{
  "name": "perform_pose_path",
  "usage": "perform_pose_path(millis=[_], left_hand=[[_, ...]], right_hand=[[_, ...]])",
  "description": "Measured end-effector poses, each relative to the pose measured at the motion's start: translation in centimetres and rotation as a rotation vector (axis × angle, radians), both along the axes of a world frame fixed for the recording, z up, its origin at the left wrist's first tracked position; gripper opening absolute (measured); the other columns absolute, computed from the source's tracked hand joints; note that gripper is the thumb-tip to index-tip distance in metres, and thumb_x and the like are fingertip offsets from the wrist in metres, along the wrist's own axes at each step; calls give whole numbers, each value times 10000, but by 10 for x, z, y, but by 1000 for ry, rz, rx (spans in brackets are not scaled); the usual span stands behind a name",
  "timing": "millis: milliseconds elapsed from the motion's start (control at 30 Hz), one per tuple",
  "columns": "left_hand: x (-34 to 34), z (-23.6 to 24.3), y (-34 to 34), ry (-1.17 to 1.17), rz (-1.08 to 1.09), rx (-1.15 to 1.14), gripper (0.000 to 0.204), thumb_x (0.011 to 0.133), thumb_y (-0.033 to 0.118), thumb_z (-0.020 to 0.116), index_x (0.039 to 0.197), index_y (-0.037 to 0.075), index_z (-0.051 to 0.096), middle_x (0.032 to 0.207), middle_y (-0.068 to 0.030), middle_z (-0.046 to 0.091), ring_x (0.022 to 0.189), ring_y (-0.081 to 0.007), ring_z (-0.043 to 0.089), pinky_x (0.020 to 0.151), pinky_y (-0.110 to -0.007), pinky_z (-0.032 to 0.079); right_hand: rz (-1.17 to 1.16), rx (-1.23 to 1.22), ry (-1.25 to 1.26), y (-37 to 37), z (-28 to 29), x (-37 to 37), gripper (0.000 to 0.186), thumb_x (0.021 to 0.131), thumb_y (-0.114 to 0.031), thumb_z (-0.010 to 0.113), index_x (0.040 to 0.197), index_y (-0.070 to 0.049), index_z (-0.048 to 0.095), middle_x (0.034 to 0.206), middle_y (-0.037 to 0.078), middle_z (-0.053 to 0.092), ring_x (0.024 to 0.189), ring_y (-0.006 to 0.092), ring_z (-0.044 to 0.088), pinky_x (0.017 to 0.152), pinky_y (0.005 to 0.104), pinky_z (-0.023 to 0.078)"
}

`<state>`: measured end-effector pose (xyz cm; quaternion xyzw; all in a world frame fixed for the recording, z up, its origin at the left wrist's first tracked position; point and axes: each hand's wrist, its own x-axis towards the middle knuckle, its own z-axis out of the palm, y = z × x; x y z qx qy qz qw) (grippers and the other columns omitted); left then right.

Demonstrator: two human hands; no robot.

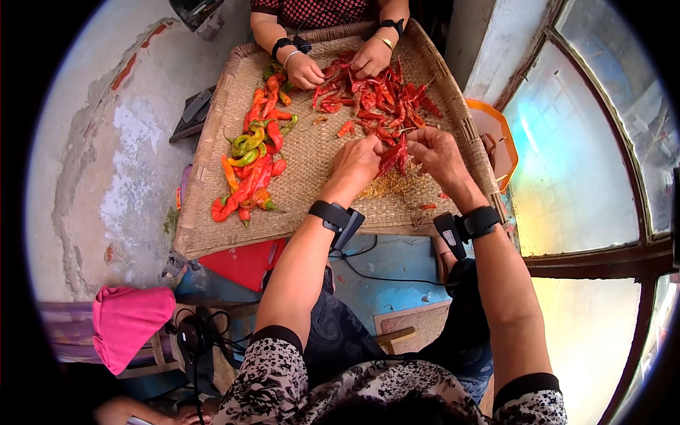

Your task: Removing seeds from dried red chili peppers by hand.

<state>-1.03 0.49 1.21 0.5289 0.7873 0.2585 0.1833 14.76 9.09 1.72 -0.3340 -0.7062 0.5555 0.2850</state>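
Between my two hands hangs a dried red chili pepper [391,157], held above the woven tray [312,152]. My left hand [355,164] is closed, its thumb and fingers pinching the chili's left side. My right hand [437,156] is closed at the chili's other side, by its stem. Just beyond lies a heap of dried red chilies [407,99]. Loose yellow seeds [389,188] are scattered on the tray under my hands. Along the tray's left side lie fresh red, orange and green peppers [248,177].
Across the tray, another person's hands [372,58] work in the dried chilies. An orange-rimmed octagonal container [503,145] stands to the right, beside a window [574,163]. At lower left are a pink cloth [131,326] and a black cable [198,347]. A rough wall [120,156] rises on the left.
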Motion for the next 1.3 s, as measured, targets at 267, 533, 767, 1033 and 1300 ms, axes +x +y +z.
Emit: perform_pose_path(millis=[267, 533, 767, 1033, 1300], left_hand=[[-21, 5, -32, -35, -5, 223, 139, 835, 46, 531, 962, 22, 582, 802, -111, 636, 747, -215, 619, 684, -332, 484], [-40, 10, -33, -486, 61, 339, 171, 868, 50, 522, 1027, 10, 571, 884, -17, 587, 731, -83, 547, 655, -223, 462], [-35, 14, -32, -892, 157, 408, 211, 872, 52, 540, 1083, 43, 548, 890, -19, 590, 754, -77, 561, 649, -201, 449], [-7, 5, -21, -957, 87, 367, 165, 868, 75, 570, 1033, 72, 565, 843, 28, 601, 736, -48, 545, 653, -191, 438], [2, -14, -21, -847, -113, 278, 218, 871, 77, 558, 1085, 42, 538, 956, -18, 587, 852, -68, 528, 732, -226, 445]], right_hand=[[95, 798, -468, -20, -18, -12, 369, 772, 16, 528, 1126, -78, 570, 1002, 194, 563, 811, 356, 611, 682, 434, 513], [112, 986, -558, -8, -28, -25, 282, 796, -3, 501, 1038, -76, 626, 920, 160, 537, 862, 335, 578, 713, 408, 501], [-87, 375, -168, -2, -14, -29, 94, 764, -69, 642, 853, -45, 658, 798, 80, 600, 731, 187, 575, 611, 315, 465], [68, -477, 219, -30, -6, -38, 159, 884, -187, 606, 845, -34, 614, 663, 4, 587, 552, 62, 495, 469, 205, 357], [58, -620, 246, -33, -13, -29, 164, 891, -190, 594, 848, -32, 605, 635, 0, 565, 485, 53, 451, 423, 197, 330]])
